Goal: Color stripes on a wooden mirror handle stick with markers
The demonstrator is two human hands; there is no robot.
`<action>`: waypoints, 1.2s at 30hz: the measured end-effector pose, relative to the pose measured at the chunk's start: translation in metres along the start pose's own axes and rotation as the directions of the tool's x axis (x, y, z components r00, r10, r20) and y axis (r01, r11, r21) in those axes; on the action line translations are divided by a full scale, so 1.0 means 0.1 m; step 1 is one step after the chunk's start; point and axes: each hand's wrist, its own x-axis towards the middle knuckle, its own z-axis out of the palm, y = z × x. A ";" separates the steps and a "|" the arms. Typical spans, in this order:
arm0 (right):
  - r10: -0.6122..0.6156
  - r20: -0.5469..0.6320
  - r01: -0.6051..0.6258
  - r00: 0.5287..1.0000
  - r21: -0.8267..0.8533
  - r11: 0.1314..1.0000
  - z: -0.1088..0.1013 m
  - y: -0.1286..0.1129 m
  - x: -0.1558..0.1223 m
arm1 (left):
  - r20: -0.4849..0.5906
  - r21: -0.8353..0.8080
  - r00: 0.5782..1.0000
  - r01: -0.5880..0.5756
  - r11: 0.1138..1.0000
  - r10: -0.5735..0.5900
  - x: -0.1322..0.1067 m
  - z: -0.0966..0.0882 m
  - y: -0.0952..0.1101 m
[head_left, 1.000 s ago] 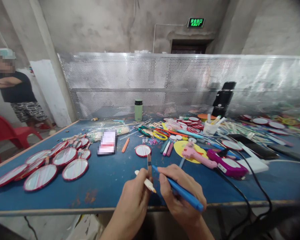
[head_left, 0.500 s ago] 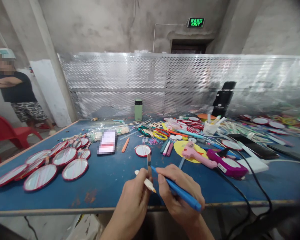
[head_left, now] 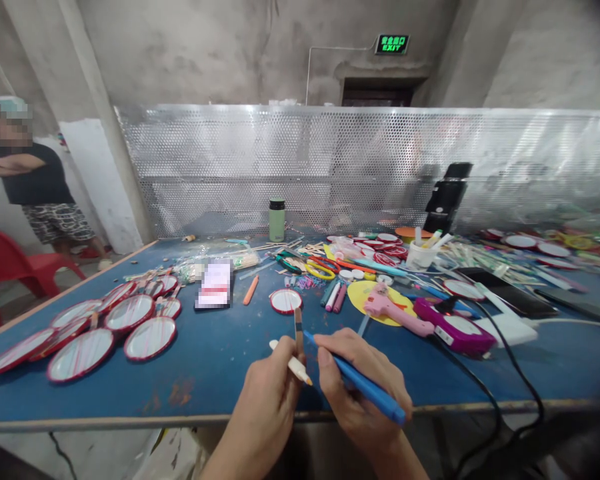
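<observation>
Gripping at the near table edge: left hand (head_left: 267,407), closed on an upright flat wooden stick (head_left: 298,330) and a white orange-tipped pencil (head_left: 291,363); right hand (head_left: 375,370), closed on a blue plastic pen (head_left: 375,395), its tip beside the stick. Worn blue tabletop (head_left: 215,373). Left: round red-rimmed discs (head_left: 150,337), overlapping. Ahead: small disc (head_left: 286,301); pink glue gun (head_left: 395,312) on a yellow circle (head_left: 359,292). Farther: white cup (head_left: 420,258) holding markers; green cylindrical bottle (head_left: 277,221), capped. Behind: perforated metal screen (head_left: 330,167).

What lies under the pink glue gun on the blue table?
A yellow disc lies under the pink glue gun, its left part showing. The gun covers the disc's right side, so anything there is hidden.
</observation>
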 end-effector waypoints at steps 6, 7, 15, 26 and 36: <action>-0.002 -0.004 0.002 1.000 0.008 1.000 0.01 -0.01 0.02 | 0.002 -0.010 1.000 -0.007 1.000 0.007 0.00 -0.01 0.00; 0.003 -0.006 -0.003 1.000 0.001 1.000 0.01 -0.02 0.03 | 0.002 -0.006 1.000 -0.007 1.000 0.007 0.00 -0.01 0.00; 0.015 0.009 -0.015 1.000 0.023 1.000 0.01 -0.03 0.03 | -0.016 -0.012 1.000 -0.003 1.000 0.003 0.00 -0.01 0.04; 0.014 0.011 -0.015 1.000 0.030 0.999 0.00 -0.02 0.03 | -0.004 -0.021 1.000 -0.017 1.000 0.017 -0.01 -0.01 0.02; 0.003 -0.012 -0.003 1.000 -0.006 1.000 0.00 -0.02 0.03 | -0.010 0.009 1.000 -0.022 1.000 0.022 0.01 0.00 0.01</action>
